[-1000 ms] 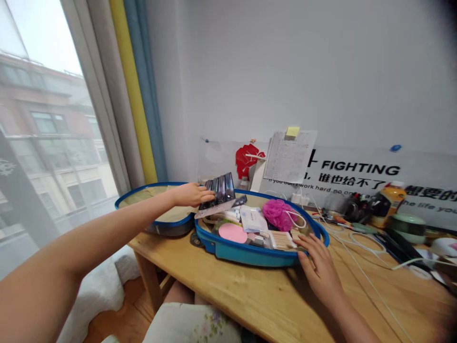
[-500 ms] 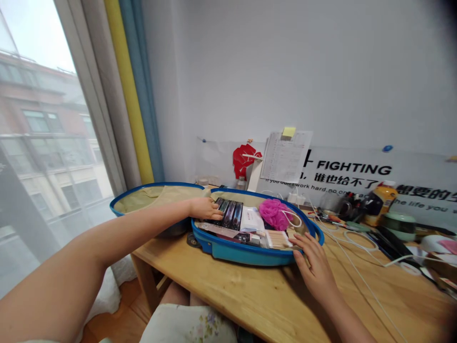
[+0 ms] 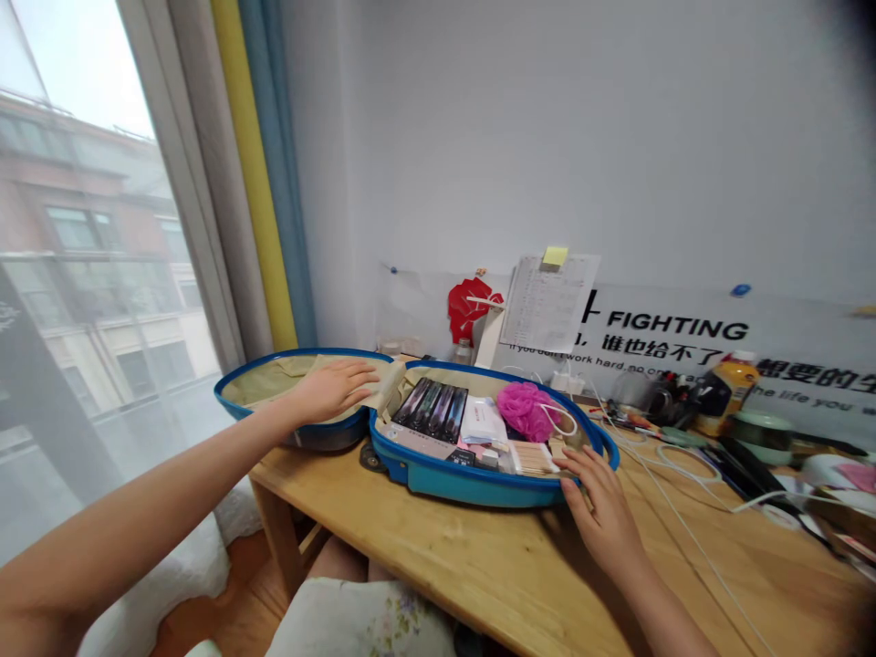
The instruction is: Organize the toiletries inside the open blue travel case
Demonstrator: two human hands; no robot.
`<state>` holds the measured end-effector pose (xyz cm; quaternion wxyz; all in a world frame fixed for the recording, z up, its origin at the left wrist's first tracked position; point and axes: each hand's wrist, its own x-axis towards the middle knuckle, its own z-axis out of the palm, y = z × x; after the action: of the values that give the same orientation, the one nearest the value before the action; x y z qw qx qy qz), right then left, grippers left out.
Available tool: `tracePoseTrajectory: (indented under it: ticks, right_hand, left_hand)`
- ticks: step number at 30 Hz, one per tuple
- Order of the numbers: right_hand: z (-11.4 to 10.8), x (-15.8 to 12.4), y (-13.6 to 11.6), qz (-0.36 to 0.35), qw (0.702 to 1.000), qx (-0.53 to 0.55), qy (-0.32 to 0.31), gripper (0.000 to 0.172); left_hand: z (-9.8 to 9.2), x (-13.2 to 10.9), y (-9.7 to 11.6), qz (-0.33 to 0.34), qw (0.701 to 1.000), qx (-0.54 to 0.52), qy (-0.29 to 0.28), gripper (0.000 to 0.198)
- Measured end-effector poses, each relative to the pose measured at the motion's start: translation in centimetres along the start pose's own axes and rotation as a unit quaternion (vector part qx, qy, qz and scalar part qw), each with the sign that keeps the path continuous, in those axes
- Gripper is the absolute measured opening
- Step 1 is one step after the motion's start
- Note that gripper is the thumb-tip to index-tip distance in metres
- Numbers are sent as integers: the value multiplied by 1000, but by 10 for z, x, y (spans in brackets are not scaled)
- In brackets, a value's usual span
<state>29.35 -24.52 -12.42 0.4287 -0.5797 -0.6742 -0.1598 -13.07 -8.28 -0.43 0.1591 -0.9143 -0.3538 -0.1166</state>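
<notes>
Smooth plastic suitcase, matt cloth lining, glossy pack, rough mesh pouf, wooden table

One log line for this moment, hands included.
left hand: open, above suitcase's left half | right hand: at rim | dark tube pack: inside, beside white packet

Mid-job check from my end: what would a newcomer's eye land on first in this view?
Probably the bright magenta mesh bath puff, at the right in the item-filled half of the open blue suitcase. Next, perhaps, the red fist graphic on the wall behind it, with bold black "FIGHTING" lettering to its right. The dark, glossy pack also stands out, at the left of that same half.
</notes>
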Motion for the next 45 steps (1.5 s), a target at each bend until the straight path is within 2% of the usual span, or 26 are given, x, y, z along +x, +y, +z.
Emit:
tracePoseTrajectory:
  ticks: [4,6,8,12,16,21,24,29,32,35,37,40,45]
  right_hand:
    - [-4,2,0,21,1000,0,-23,42]
    - [-6,4,0,26,999,-3,-36,43]
    - [-8,6,0,25,999,-7,-45,44]
    - [-12,9,6,17,998,-19,-65,47]
    - [-16,15,26,20,996,-28,-79,49]
    - [-22,32,55,45,992,-49,-105,59]
    - [-27,49,59,84,982,-94,-138,65]
    - [-20,84,33,95,966,-132,-199,59]
    - [2,104,5,87,953,-139,-256,51]
    - [32,121,-20,99,927,-156,-327,43]
    - [50,130,-32,114,905,-175,-371,39]
    - [69,140,-41,139,876,-214,-410,38]
    - [78,149,-47,167,841,-267,-439,41]
  left_hand:
    - [20,-70,-17,-100,994,-37,-20,44]
    - [35,-93,-19,-117,992,-45,-24,44]
    - [49,-104,-19,-132,990,-52,-11,44]
    - [63,-105,-13,-166,984,-57,25,46]
    - [63,-98,-1,-157,985,-67,38,46]
    - [62,-90,31,-129,986,-83,69,43]
    - [64,-84,51,-130,984,-82,90,38]
    - [66,-73,80,-126,981,-62,133,28]
    - [62,-65,96,-140,976,-61,154,24]
    - [58,-63,106,-136,973,-74,170,23]
    - [59,-68,105,-126,970,-81,189,25]
    - [65,-86,92,-135,960,-68,235,29]
    - [77,-121,55,-197,942,-26,272,32]
